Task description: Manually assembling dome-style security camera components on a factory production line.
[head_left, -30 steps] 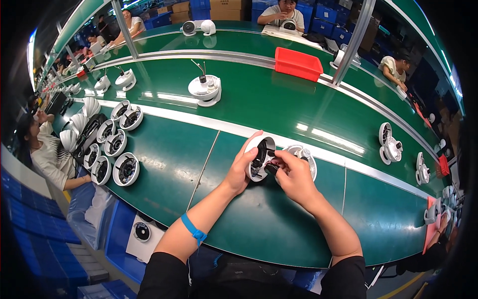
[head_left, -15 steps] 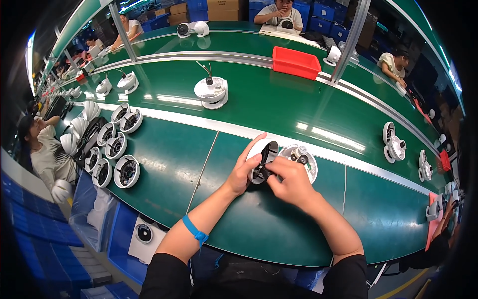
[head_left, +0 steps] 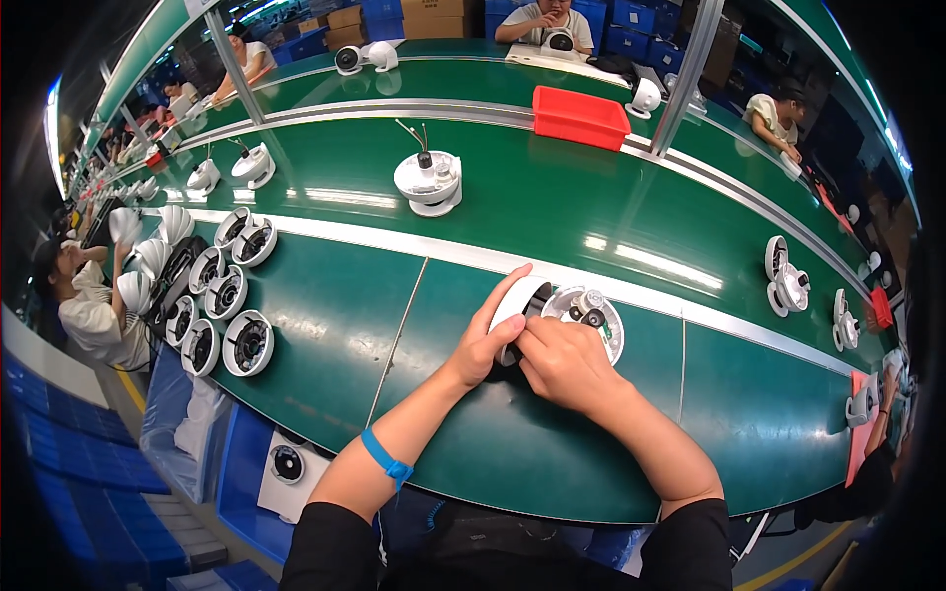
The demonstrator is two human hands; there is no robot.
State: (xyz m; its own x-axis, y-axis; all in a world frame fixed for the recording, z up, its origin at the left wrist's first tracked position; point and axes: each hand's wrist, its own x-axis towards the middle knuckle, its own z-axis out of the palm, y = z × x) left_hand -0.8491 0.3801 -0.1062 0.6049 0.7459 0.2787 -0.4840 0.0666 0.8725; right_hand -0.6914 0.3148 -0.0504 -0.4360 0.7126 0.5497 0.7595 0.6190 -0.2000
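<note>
My left hand (head_left: 480, 347) is wrapped round the outside of a white round housing (head_left: 519, 300) with a black interior, tilted so that its opening faces right. At that opening my right hand (head_left: 570, 357) has its fingers pinched together against the inside. Whatever those fingers hold is hidden behind them. Just behind and to the right of my right hand, a white round base (head_left: 609, 330) lies open side up, with a small motor-like part and black pieces in it; my hand covers part of it.
At left stand several white housings with black insides (head_left: 248, 343), beside stacked white shells (head_left: 153, 258). Past a metal rail, a green conveyor (head_left: 532, 217) carries white units (head_left: 429, 182). A red tray (head_left: 581, 118) sits beyond. Co-workers are at left, right and across.
My right hand has shifted slightly left, its fingers closer into the housing. Units on the conveyor have moved right. At far left, a co-worker has raised a white shell.
</note>
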